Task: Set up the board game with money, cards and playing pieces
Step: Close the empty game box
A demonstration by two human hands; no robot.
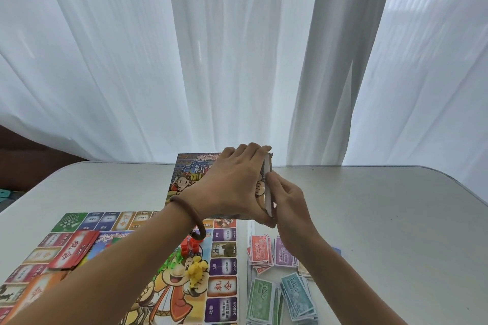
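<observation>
Left fingers (248,151): curled over the far edge of the game box (190,174); left hand (232,182) grasping it from above
Right fingers (277,183): pinching the box's right edge; right hand (289,207) beside it
Box: colourful, at the far edge of the board (224,258)
Pieces: red pieces (190,244) and yellow piece (196,270) mid-board
Cards: red cards (72,250) on the board's left side
Money: banknote piles (261,301) on the table (383,219), just right of the board

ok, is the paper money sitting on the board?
No, the money piles lie on the bare table, just right of the board edge.
</observation>
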